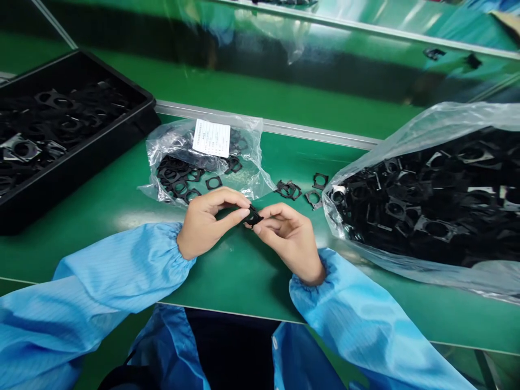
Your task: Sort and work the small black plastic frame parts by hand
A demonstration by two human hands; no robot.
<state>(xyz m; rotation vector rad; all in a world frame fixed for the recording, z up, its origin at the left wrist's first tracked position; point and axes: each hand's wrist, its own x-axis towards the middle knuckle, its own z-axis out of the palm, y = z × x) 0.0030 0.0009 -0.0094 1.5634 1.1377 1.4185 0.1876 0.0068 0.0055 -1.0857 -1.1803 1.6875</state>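
Between my two hands, just above the green table, is a small black plastic part (253, 216) with an opening in it. My left hand (212, 219) pinches its left side between thumb and fingers. From the other side my right hand (289, 235) grips the same part with thumb and fingertips. Behind my left hand lies a clear plastic bag (252, 181) with a white label (212, 137), holding thin black frames with round holes. Several loose black frames (289, 189) rest on the table beyond my right hand.
A black bin (142, 116) full of black parts stands at the left. On the right a large clear bag (406, 271) bulges with similar parts. A metal rail (317, 134) runs along the back edge of the green table (239, 271).
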